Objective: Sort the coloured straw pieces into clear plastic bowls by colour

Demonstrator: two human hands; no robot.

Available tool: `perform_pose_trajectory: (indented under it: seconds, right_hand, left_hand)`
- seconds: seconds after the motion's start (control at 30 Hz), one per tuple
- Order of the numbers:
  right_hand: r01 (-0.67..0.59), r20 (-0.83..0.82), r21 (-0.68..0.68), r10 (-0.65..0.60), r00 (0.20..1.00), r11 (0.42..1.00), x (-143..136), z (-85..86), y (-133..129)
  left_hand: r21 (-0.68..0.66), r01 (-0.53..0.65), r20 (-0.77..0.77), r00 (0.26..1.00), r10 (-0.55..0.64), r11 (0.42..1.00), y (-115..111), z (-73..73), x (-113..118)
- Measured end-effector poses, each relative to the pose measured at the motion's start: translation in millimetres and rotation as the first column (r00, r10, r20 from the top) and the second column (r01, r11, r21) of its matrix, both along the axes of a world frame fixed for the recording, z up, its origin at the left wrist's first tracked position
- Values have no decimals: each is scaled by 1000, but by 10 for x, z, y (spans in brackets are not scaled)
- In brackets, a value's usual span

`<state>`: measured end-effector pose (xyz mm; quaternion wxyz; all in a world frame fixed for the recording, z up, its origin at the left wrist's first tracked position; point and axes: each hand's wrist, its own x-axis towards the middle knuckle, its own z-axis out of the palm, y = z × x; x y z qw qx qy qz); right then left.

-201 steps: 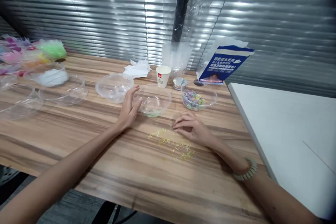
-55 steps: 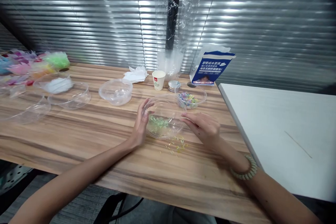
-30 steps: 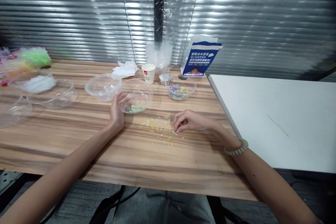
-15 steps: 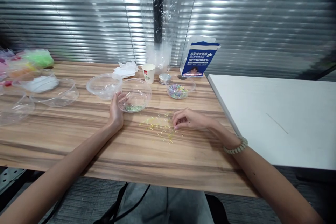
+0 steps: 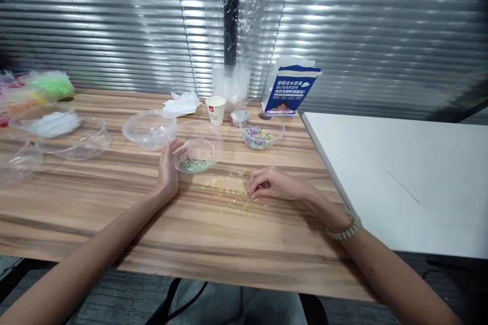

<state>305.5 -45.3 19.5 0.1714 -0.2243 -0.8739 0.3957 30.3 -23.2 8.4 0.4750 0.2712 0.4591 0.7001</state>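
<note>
Dozens of yellow tube-shaped beads (image 5: 231, 191) lie scattered on the wood-grain table (image 5: 171, 233), just nearer than a clear plastic bowl (image 5: 198, 134) holding green beads (image 5: 195, 164). The person's left hand (image 5: 168, 170), loosely spread, rests against its left side; the right hand (image 5: 271, 183) pinches thumb and fingers together at the yellow scatter, any grasped bead indiscernible.

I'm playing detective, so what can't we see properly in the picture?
All in the head view:
Whatever the right hand may be pinching: its curled fingers hide it.
The leftmost clear bowl: the left edge cuts it off.
The inside bottom of the paper cup: its front wall hides it.
The number of yellow bits: too small to count.
</note>
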Motion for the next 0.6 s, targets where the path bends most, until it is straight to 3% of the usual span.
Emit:
perform_pose_trajectory:
  seconds: [0.37, 0.6]
  right_hand:
    - [178, -49, 43, -176, 983, 983, -74, -11, -79]
    - [253, -91, 41, -248, 964, 967, -72, -40, -67]
  left_hand:
    - [75, 59, -45, 997, -56, 995, -21, -147, -32]
    - [80, 47, -48, 998, -44, 996, -21, -136, -28]
